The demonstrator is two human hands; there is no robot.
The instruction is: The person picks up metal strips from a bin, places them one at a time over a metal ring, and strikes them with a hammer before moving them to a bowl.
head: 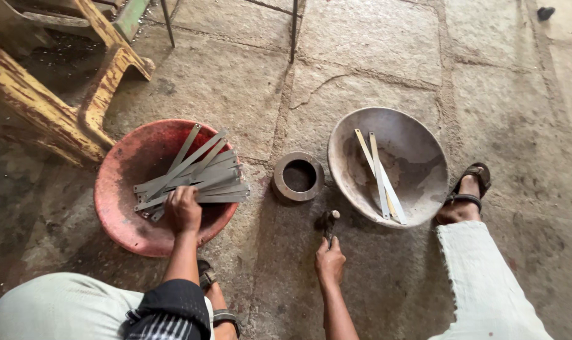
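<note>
The left hand (pixel 183 209) reaches into the red bowl (pixel 119 217), fingers closed on the pile of flat metal strips (pixel 201 177). Their thin edges could cut the fingers, and the ones poking over the bowl's right rim could slide out. The right hand (pixel 330 261) is wrapped tight around a small hammer (pixel 328 221), its head resting on the stone floor (pixel 374 50). Between two bowls sits one metal ring (pixel 298 177). The grey bowl (pixel 418 157) holds about three strips; the red one holds too many to count

Two pans flank one metal ring (pixel 298 176): a red pan (pixel 119 214) to its left, a grey pan (pixel 418 157) to its right. One hammer (pixel 328 221) lies just below the ring. The grey pan holds about three metal strips (pixel 379 173); the red pan's pile (pixel 198 176) is too tangled to count.
</note>
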